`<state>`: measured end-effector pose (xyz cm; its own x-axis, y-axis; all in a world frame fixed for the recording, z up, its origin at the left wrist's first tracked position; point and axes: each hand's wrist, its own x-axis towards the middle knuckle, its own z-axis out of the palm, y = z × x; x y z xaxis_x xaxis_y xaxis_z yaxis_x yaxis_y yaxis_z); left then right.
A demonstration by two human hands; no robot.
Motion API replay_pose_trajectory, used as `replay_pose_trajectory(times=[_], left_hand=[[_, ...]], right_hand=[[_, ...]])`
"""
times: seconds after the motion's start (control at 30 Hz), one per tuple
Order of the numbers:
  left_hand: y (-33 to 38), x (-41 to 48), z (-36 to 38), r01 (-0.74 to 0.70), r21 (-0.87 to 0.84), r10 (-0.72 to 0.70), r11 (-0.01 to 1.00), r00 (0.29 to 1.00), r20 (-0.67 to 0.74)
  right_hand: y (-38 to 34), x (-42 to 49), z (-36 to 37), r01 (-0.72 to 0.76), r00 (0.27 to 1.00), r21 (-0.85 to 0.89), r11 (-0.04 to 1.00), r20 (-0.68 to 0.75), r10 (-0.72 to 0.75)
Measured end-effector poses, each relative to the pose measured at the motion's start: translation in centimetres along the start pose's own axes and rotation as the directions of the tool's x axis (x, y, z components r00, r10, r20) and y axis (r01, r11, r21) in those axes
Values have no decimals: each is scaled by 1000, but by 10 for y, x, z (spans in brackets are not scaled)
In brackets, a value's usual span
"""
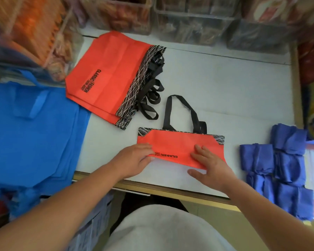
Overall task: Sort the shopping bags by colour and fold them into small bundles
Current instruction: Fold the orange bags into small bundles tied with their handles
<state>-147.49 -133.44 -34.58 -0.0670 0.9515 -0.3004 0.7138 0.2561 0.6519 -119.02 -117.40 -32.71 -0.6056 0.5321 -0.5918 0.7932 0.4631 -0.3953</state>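
A red shopping bag [176,144] with black handles lies folded in half near the table's front edge. My left hand [134,158] rests flat on its lower left corner, fingers straight. My right hand [208,165] presses on its lower right part with spread fingers, thumb off the bag on the table. A stack of flat red bags [109,73] with black patterned tops lies behind, to the left. Flat light-blue bags [31,134] are piled at the far left. Several dark-blue folded bundles [279,163] sit at the right.
The white table [225,91] has a wooden front edge. Clear plastic boxes [194,20] with packaged goods line the back. Orange packs [31,29] are stacked at the back left. A pale crate sits under the table at the left.
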Motion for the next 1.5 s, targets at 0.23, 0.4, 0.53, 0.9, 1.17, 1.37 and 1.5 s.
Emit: replay_pose_trajectory(times=[0.23, 0.4, 0.53, 0.9, 1.17, 1.37, 1.5], left_hand=[[10, -4, -15, 185, -63, -190, 981, 978, -89], [15, 8, -7, 308, 24, -292, 951, 923, -251], [13, 5, 10, 211, 200, -144, 957, 941, -306], [13, -6, 38, 215, 327, -123, 920, 952, -279], [39, -2, 40, 302, 44, -269, 952, 898, -347], [63, 18, 48, 300, -147, -327, 943, 917, -227], [77, 30, 60, 294, -280, -354, 914, 915, -194]], right_hand=[[35, -23, -41, -183, 960, 439, 880, -114, 256], [23, 0, -28, -253, 837, 708, 659, -181, 516], [13, 27, -21, -374, 751, 677, 633, -179, 636], [3, 47, -42, -327, 727, 783, 529, -150, 670], [-40, 48, -116, 62, 824, 750, 658, -411, 390], [-36, 76, -96, -136, 749, 156, 978, -631, 204], [-33, 71, -46, -50, 886, 289, 956, -429, 176]])
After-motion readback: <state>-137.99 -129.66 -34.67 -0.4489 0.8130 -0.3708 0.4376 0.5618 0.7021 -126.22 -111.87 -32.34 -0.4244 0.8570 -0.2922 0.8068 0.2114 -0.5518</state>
